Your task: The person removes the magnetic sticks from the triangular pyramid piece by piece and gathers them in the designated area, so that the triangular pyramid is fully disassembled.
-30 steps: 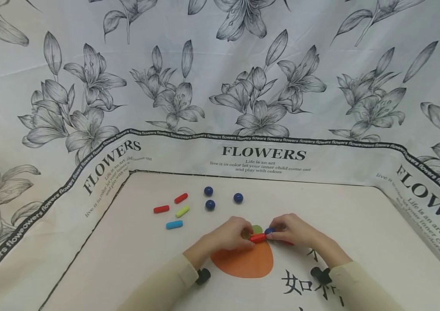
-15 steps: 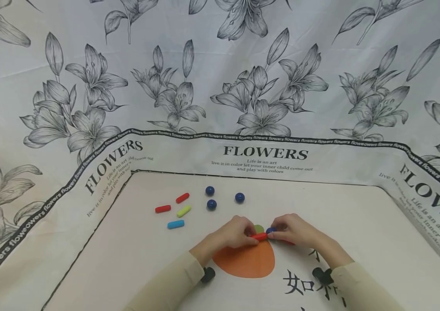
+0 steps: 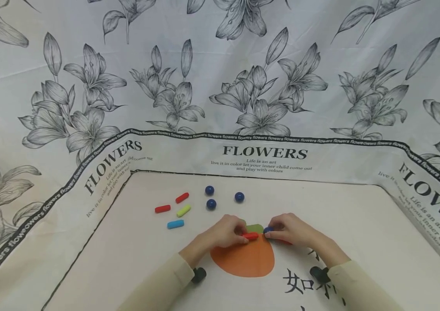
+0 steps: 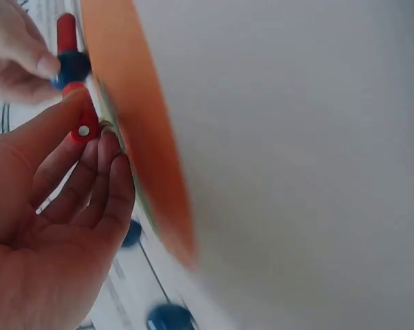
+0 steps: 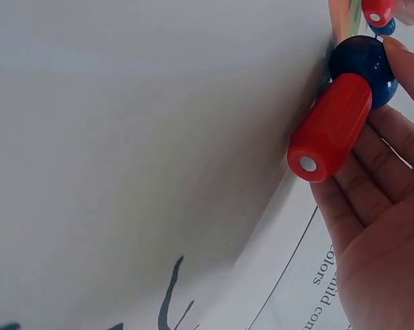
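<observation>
My left hand (image 3: 224,232) pinches a short red rod (image 3: 250,236) between thumb and fingers; its near end shows a round silvery face in the left wrist view. Beside it, my right hand (image 3: 294,230) grips a dark blue ball (image 5: 373,65). A second red rod (image 5: 331,127) is joined to that ball and points away from the left hand. In the head view a small gap lies between the left-hand rod and the ball. Both hands are above a printed orange shape (image 3: 245,259) with a green top (image 3: 255,228).
Further back on the white cloth lie two loose red rods (image 3: 162,209), a yellow-green rod (image 3: 183,211) and a light blue rod (image 3: 175,224). Right of them sit three dark blue balls (image 3: 211,204). A flower-printed curtain (image 3: 260,116) rises behind.
Half a second ago the left-hand rod met the blue ball. Now the left hand has shifted left with the rod, apart from it. The right hand has hardly moved, still gripping the ball.
</observation>
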A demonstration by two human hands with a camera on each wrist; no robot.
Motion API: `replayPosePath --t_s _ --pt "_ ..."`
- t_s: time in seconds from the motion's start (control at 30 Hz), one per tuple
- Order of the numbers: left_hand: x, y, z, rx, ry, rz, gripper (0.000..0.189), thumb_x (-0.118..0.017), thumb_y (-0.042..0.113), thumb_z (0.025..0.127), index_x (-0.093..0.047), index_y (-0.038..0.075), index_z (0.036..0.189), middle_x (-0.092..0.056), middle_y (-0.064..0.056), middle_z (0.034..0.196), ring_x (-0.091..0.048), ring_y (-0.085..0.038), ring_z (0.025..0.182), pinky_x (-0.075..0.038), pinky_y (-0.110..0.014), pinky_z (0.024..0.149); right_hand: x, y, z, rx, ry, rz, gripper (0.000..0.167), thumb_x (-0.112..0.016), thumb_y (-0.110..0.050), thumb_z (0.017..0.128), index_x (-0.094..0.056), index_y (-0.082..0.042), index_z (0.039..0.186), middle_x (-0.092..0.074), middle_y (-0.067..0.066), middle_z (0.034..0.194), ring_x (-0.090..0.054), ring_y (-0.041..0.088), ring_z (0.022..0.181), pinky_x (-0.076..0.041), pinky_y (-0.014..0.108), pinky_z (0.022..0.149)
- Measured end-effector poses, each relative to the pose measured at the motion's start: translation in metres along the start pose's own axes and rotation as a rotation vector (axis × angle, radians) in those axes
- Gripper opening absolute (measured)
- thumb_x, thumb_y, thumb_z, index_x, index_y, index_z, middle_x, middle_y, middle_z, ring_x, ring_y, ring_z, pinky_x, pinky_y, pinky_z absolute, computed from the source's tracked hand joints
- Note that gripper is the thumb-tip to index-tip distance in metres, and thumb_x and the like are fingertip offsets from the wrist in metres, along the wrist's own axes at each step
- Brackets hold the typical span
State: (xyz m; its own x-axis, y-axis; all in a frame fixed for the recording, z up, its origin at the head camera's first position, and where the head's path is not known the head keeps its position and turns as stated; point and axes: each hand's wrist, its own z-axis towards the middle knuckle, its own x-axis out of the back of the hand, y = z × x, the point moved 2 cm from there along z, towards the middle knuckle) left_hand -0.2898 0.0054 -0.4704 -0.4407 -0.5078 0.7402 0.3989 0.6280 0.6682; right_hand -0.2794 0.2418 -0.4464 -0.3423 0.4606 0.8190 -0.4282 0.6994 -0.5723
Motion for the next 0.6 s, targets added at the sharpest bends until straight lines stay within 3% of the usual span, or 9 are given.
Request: replayPosePath --t_s 0.33,0.6 --pt "0.038 -0.046 -0.049 0.249 0.128 -0.086 0.014 -0.081 0.025 0.090 -0.073 0.018 0.099 -0.062 0.001 0.092 -0.056 -0.019 0.093 -0.054 -0.032 0.078 -0.002 -0.002 0.000 -0.032 -0.004 0.010 0.020 -0.076 -0.032 0.093 -0.076 -0.013 0.099 -0.071 -0.008 0.092 -0.059 0.013 0.083 -0.053 0.032 0.078" --pt "0.066 -0.079 -0.069 0.275 0.268 -0.005 0.014 -0.080 0.020 0.090 -0.071 0.013 0.099 -0.061 -0.001 0.087 -0.056 -0.020 0.085 -0.052 -0.032 0.074 -0.002 0.001 0.003 -0.049 0.003 -0.006 0.020 -0.076 -0.034 0.093 -0.076 -0.016 0.099 -0.070 -0.010 0.091 -0.059 0.012 0.083 -0.053 0.033 0.080"
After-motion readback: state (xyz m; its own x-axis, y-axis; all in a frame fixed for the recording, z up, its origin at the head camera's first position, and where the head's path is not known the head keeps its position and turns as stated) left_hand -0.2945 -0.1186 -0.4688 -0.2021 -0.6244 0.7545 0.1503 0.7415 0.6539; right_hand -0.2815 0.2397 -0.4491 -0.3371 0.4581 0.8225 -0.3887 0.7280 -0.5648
